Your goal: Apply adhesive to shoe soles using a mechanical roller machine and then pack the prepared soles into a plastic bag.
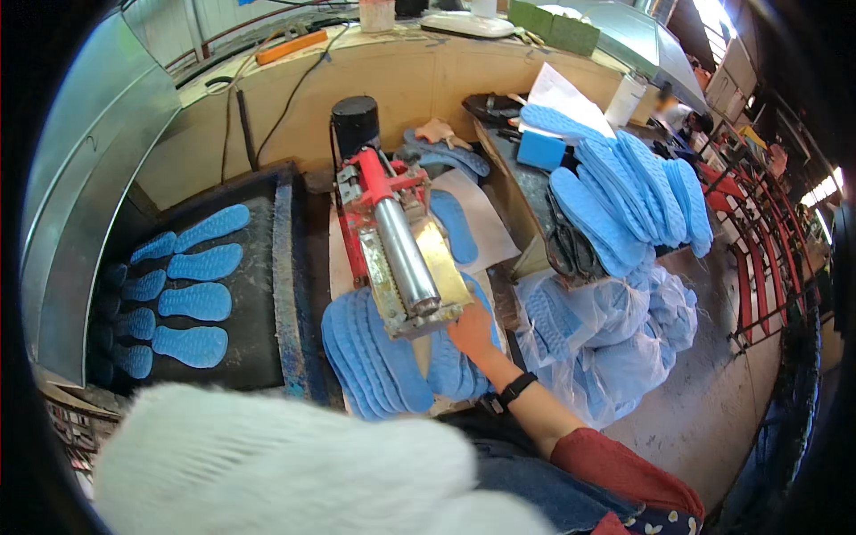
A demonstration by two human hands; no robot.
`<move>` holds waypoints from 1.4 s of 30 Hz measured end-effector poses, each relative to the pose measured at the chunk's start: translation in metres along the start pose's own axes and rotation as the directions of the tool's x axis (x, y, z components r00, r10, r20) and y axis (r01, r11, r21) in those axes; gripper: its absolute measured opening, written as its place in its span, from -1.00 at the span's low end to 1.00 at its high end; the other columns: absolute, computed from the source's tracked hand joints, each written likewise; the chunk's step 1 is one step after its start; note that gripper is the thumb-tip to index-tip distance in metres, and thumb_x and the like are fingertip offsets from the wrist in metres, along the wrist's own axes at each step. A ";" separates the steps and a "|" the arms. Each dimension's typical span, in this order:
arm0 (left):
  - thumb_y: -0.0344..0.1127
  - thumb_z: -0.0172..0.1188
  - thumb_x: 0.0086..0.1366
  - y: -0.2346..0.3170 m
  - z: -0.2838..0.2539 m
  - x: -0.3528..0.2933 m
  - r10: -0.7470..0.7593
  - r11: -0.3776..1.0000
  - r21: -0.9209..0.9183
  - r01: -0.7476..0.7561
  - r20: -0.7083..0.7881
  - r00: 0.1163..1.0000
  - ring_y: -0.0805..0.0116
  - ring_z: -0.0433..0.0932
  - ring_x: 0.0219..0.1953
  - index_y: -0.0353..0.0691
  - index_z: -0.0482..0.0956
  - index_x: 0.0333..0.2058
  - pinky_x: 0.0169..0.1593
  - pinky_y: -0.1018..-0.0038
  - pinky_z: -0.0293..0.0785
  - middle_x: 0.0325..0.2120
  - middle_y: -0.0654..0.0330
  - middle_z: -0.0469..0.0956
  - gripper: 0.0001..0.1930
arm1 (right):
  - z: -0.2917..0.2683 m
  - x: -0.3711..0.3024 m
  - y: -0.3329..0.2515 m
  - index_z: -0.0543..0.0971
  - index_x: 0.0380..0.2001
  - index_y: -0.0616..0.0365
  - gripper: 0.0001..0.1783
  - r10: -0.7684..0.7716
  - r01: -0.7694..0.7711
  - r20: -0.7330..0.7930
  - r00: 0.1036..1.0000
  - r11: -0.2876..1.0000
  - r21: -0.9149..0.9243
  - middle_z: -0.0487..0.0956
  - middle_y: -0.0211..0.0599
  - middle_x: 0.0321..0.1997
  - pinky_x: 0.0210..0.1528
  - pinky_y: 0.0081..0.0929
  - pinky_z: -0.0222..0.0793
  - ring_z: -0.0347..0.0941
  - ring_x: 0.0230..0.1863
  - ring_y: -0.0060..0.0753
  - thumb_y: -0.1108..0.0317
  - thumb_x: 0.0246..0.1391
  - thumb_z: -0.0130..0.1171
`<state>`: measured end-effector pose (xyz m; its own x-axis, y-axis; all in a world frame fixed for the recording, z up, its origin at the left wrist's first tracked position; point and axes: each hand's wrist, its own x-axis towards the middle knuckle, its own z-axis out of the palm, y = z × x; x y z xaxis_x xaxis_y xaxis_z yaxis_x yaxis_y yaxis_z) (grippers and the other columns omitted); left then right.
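A white knitted glove covers my left hand, which looms large and blurred at the lower left, close to the camera. I cannot make out its fingers or anything in them. My bare right hand reaches to the front right corner of a red machine with a steel roller and a yellowish metal plate. Its fingertips are hidden beside the plate, next to blue shoe soles. One row of blue soles stands on edge under the machine's front left, and another is just below my right hand.
Blue soles lie in pairs on a dark conveyor belt at left, beside a metal hood. At right, soles are heaped on a bench above clear bags of soles. Red racks and another person are farther back.
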<state>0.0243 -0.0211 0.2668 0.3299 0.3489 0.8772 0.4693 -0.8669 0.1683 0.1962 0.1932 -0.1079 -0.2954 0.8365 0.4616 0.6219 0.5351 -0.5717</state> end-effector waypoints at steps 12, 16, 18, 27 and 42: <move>-0.37 -0.04 0.31 -0.006 -0.008 0.019 -0.215 0.959 -0.104 0.262 0.333 0.918 0.17 0.51 -0.48 -0.34 0.38 -0.16 -0.47 0.44 0.48 -0.32 -0.05 0.48 -0.81 | 0.009 0.001 0.004 0.42 -0.24 0.21 -0.64 -0.006 0.006 -0.044 0.999 1.000 0.005 0.46 0.00 -0.29 -0.24 -0.04 0.34 0.40 -0.22 0.13 0.26 -0.10 0.20; -0.31 0.00 0.29 0.006 0.009 0.018 -0.246 0.892 -0.290 0.346 0.331 0.911 0.19 0.51 -0.36 -0.33 0.35 -0.09 -0.34 0.40 0.45 -0.26 -0.01 0.48 -0.73 | 0.010 0.001 0.005 0.44 -0.24 0.21 -0.67 0.099 -0.099 0.018 0.995 0.995 -0.014 0.49 -0.01 -0.29 -0.21 -0.08 0.36 0.42 -0.22 0.15 0.37 -0.15 0.16; -0.32 0.01 0.26 0.002 0.016 0.020 -0.157 0.935 -0.255 0.247 0.327 0.932 0.19 0.52 -0.37 -0.33 0.36 -0.11 -0.36 0.39 0.44 -0.28 0.00 0.48 -0.73 | 0.008 0.000 0.006 0.46 -0.18 0.20 -0.62 0.059 -0.056 0.043 0.997 0.995 -0.080 0.48 0.01 -0.22 -0.19 -0.05 0.36 0.42 -0.16 0.13 0.37 -0.16 0.16; -0.32 0.06 0.16 -0.018 0.037 0.048 0.041 0.974 -0.222 0.050 0.387 0.921 0.18 0.54 -0.42 -0.30 0.37 -0.19 -0.44 0.38 0.44 -0.35 0.03 0.48 -0.74 | 0.006 -0.002 0.004 0.50 -0.17 0.20 -0.59 0.102 -0.079 0.107 0.989 0.976 -0.202 0.44 -0.01 -0.12 -0.15 -0.07 0.36 0.39 -0.12 0.13 0.41 -0.21 0.19; -0.41 0.19 0.08 -0.064 0.096 -0.061 -0.566 0.807 0.065 0.587 0.366 0.739 0.15 0.57 -0.23 -0.07 0.53 -0.13 -0.25 0.38 0.52 -0.26 0.16 0.56 -0.68 | 0.008 0.003 0.004 0.46 -0.03 0.14 -0.47 0.135 -0.142 0.144 0.980 0.989 0.041 0.51 -0.02 -0.08 -0.07 -0.11 0.38 0.45 -0.06 0.07 0.30 -0.16 0.23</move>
<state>0.0525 0.0475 0.1589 0.2778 0.8788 0.3879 0.6255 -0.4720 0.6213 0.1918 0.1982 -0.1142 -0.3100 0.9092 0.2778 0.6273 0.4152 -0.6588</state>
